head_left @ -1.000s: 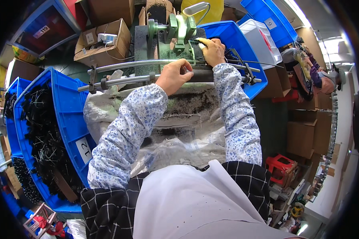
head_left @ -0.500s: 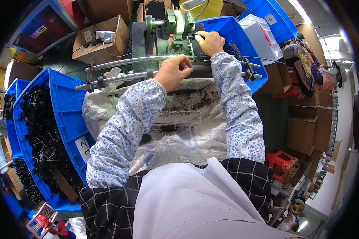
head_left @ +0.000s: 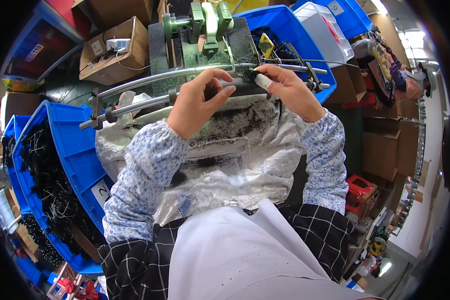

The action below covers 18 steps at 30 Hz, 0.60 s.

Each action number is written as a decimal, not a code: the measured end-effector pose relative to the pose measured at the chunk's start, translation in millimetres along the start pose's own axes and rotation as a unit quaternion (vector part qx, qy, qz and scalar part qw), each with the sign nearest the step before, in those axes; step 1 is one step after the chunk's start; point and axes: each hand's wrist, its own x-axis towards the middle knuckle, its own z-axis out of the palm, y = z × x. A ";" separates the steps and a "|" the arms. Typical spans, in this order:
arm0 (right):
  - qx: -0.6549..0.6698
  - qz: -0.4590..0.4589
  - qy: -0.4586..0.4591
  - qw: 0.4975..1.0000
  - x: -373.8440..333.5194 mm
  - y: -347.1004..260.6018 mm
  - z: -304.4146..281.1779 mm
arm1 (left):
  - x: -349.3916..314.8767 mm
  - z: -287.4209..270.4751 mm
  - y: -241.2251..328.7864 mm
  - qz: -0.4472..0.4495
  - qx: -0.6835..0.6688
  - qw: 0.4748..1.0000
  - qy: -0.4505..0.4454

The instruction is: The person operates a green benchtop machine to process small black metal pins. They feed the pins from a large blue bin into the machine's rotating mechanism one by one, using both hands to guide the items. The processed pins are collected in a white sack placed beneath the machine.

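Note:
My right hand point(head_left: 297, 95), with a white wrap on its thumb, pinches a small black-bristled brush point(head_left: 250, 75) in front of the near metal rails. My left hand point(head_left: 197, 102) is just left of it. Its thumb and forefinger are curved toward each other with a gap between them, and I see nothing held there. Beyond both hands stands a green machine point(head_left: 211, 47) on a dark, dusty base. Two steel rails point(head_left: 150, 80) cross in front of it. Below the hands, a dirty white plastic sheet point(head_left: 225, 170) hangs, strewn with black bristle dust.
At left, a blue bin point(head_left: 80, 150) holds many black wire-stemmed brushes point(head_left: 50, 175). Another blue bin point(head_left: 285, 22) sits behind the right hand, with a yellow piece point(head_left: 266, 46) inside. A cardboard box point(head_left: 117, 55) stands at the back left. Another person point(head_left: 405, 82) is at far right.
My right hand has drawn back from the green machine toward me, with the black brush now showing in its fingers. My left hand has shifted left and its fingers have parted. The view has shifted slightly.

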 end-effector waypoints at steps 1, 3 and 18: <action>0.048 0.016 -0.022 0.998 -2.9 -4.7 0.4 | -1.8 -0.7 1.9 0.029 0.015 0.999 0.009; 0.075 0.041 -0.050 0.995 -6.4 -7.1 -0.8 | -5.3 -1.2 11.8 0.049 0.046 0.998 0.012; -0.039 -0.024 -0.069 0.997 -12.9 1.2 0.3 | -0.7 5.2 20.1 0.074 0.106 0.991 0.026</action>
